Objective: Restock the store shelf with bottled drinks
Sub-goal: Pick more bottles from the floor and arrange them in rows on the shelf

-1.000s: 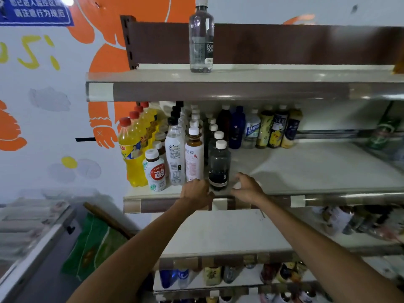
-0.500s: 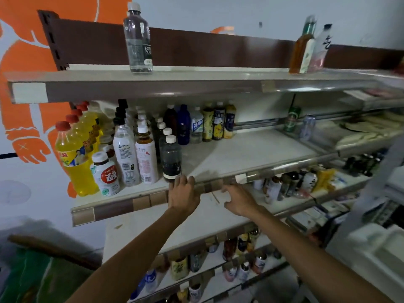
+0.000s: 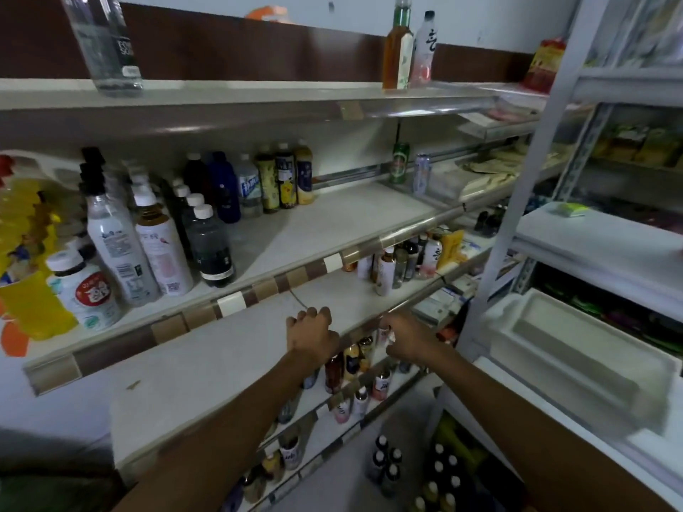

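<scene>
L hand [image 3: 312,336] fist, empty; R hand [image 3: 403,338] grip unclear | dropped to lower shelf [image 3: 221,364]

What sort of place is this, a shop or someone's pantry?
Probably a small shop: tiered shelves with label strips on their front edges, bottled drinks lined up by kind, and more bottles standing on the floor.

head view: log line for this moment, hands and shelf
left hand: fingers curled, at lower shelf edge | right hand: at its front rail, grip unclear | bottle held: none seen
</scene>
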Tool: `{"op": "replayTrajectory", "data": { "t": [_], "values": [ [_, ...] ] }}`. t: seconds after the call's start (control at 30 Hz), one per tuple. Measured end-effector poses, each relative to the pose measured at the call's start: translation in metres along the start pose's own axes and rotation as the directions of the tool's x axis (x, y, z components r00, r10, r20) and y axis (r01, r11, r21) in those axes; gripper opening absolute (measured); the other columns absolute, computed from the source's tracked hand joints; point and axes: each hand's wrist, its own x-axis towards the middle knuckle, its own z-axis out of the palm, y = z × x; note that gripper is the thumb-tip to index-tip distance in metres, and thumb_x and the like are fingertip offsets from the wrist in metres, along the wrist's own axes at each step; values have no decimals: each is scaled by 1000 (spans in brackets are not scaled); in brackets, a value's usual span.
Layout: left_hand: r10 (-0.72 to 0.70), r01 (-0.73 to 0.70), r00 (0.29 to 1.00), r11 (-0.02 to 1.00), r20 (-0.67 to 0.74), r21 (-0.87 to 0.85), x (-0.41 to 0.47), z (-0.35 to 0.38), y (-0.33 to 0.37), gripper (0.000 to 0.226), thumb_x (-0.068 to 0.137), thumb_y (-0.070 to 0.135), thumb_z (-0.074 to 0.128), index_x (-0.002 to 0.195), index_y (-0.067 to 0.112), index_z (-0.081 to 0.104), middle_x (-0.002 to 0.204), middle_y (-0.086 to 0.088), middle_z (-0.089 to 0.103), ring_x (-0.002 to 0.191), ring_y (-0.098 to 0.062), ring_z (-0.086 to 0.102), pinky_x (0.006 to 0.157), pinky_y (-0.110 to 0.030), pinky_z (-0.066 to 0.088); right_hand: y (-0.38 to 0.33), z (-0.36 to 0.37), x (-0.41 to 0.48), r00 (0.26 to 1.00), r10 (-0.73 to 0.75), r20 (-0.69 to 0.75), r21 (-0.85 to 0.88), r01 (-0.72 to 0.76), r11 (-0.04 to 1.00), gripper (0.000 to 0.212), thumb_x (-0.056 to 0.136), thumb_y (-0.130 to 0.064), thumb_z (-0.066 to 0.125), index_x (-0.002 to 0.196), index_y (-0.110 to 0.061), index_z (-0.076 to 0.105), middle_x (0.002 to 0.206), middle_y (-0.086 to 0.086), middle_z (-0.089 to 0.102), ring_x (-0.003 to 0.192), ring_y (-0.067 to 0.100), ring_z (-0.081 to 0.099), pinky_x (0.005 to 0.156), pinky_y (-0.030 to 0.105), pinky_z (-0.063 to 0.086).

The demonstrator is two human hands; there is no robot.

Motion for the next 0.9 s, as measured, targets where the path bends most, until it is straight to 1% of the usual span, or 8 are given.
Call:
{"op": "replayTrajectory", "data": {
  "t": [0.17, 0.3, 0.4, 0.53, 0.63, 0.7, 0.8, 0.9],
  "values": [
    [121, -121, 992, 992, 23, -20, 16, 16, 22, 32, 87, 35, 51, 112, 16, 55, 113, -8, 59, 107, -29, 55, 94, -39, 35, 19, 0, -14, 995, 93, 32, -19, -92, 996, 57, 82, -21, 72, 133, -14, 49, 133, 5, 52, 119, 23, 52, 91, 31, 47],
    [230, -230, 972, 973, 52, -17, 36, 24, 44, 32, 93, 43, 49, 109, 16, 55, 110, -7, 61, 104, -29, 57, 91, -39, 36, 36, -1, -21, 978, 197, 72, 23, -199, 980, 51, 82, -29, 71, 127, -10, 53, 126, 9, 54, 115, 26, 53, 89, 32, 46],
    [303, -303, 948, 953, 102, -20, 47, 30, 54, 27, 92, 38, 49, 106, 15, 55, 110, -7, 61, 102, -28, 57, 89, -39, 37, 47, 2, -21, 959, 275, 73, 33, -278, 960, 44, 84, -16, 68, 125, -6, 53, 123, 12, 55, 113, 27, 55, 80, 27, 42],
    [357, -349, 917, 934, 179, -76, 58, 39, 62, 36, 93, 48, 47, 107, 16, 58, 111, -4, 63, 106, -27, 58, 96, -41, 37, 60, 10, -26, 929, 357, 103, 14, -360, 933, 41, 91, -11, 59, 130, -3, 49, 128, 16, 54, 116, 27, 52, 77, 17, 33],
    [396, -375, 882, 918, 255, -129, 59, 46, 63, 31, 94, 36, 49, 112, 12, 58, 116, -8, 62, 111, -29, 56, 99, -40, 37, 67, 20, -34, 904, 407, 128, 46, -415, 909, 49, 91, -17, 62, 136, -6, 45, 137, 13, 49, 123, 27, 48, 88, 22, 38],
    [407, -379, 844, 913, 350, -149, 58, 55, 61, 30, 93, 33, 52, 109, 8, 58, 112, -10, 62, 106, -29, 57, 95, -37, 40, 73, 31, -42, 873, 457, 170, 71, -473, 878, 54, 91, -22, 62, 139, -11, 41, 143, 11, 43, 128, 27, 44, 97, 31, 39],
    [392, -351, 798, 920, 457, -176, 61, 82, 57, 26, 90, 29, 56, 102, 6, 58, 95, -12, 64, 87, -27, 62, 74, -34, 50, 80, 49, -60, 844, 500, 194, 90, -523, 848, 53, 92, -25, 61, 140, -13, 42, 143, 11, 44, 128, 27, 44, 98, 30, 36],
    [363, -355, 737, 926, 571, -131, 62, 112, 60, 26, 88, 33, 57, 83, 8, 56, 79, -12, 59, 86, -30, 65, 65, -34, 46, 93, 71, -78, 808, 550, 211, 118, -580, 806, 47, 95, -32, 57, 135, -10, 46, 137, 11, 49, 124, 27, 47, 99, 32, 37]
  ]
}}
